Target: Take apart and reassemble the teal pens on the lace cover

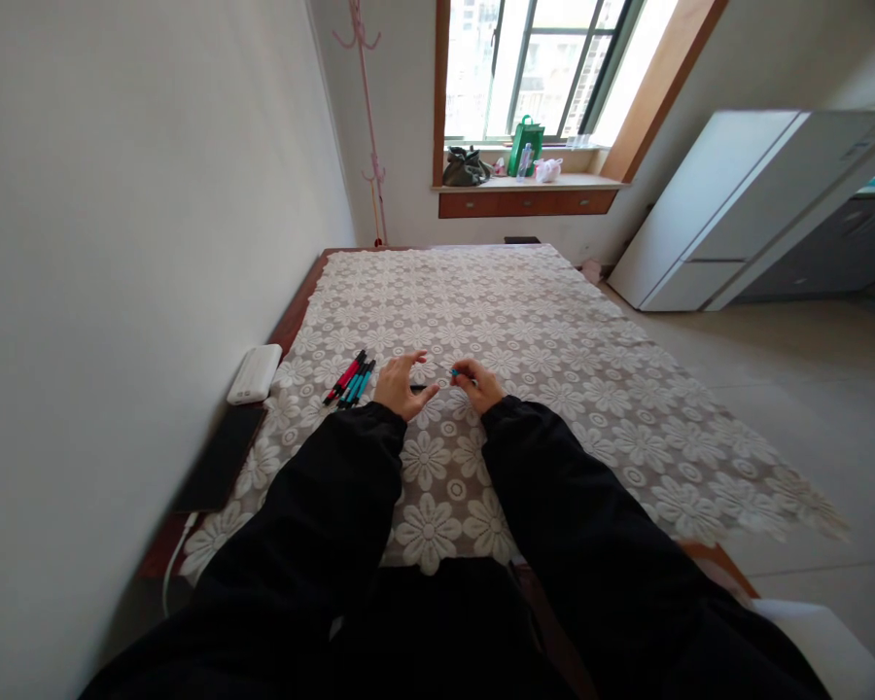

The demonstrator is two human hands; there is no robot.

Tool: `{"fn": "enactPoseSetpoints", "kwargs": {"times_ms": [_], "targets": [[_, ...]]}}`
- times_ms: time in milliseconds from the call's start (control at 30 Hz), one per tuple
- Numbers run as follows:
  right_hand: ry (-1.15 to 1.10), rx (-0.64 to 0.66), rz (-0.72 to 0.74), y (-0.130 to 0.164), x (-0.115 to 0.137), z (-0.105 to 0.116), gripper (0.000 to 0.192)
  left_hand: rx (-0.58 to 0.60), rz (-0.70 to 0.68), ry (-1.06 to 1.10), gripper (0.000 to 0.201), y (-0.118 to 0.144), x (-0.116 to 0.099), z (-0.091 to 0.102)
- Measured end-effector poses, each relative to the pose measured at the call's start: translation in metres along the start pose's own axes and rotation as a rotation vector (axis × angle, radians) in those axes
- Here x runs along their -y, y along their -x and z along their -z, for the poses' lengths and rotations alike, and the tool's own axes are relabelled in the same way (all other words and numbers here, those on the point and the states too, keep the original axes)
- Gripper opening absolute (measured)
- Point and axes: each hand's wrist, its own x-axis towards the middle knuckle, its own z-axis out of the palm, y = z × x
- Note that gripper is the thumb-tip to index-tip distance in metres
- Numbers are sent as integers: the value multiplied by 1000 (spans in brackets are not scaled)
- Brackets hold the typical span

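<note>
Black sleeves (379, 506) are extended over the lace cloth (554, 331). A light, rigid pen (437, 381) is pinched by the right hand (477, 384) at 3 o'clock; the left hand (401, 384) is half-open, its thumb at the pen's dark end. Spare pens (350, 379) are laid at 9 o'clock.

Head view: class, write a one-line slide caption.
Left hand and right hand hold a pen over a floral tablecloth, beside more pens.

Dark pen (418, 388) between the hands
</note>
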Motion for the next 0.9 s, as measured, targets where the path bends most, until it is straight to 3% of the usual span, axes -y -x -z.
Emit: {"fn": "enactPoseSetpoints", "kwargs": {"times_ms": [133, 333, 600, 900], "targets": [[-9, -56, -4, -2, -2, 2, 18, 91, 64, -128, 40, 0, 2, 2], [315, -90, -15, -3, -5, 3, 14, 124, 163, -257, 11, 1, 6, -2], [517, -98, -156, -1, 2, 5, 17, 27, 171, -97, 17, -3, 5, 2], [570, -71, -146, 1, 9, 6, 18, -17, 121, -82, 16, -2, -2, 5]]}}
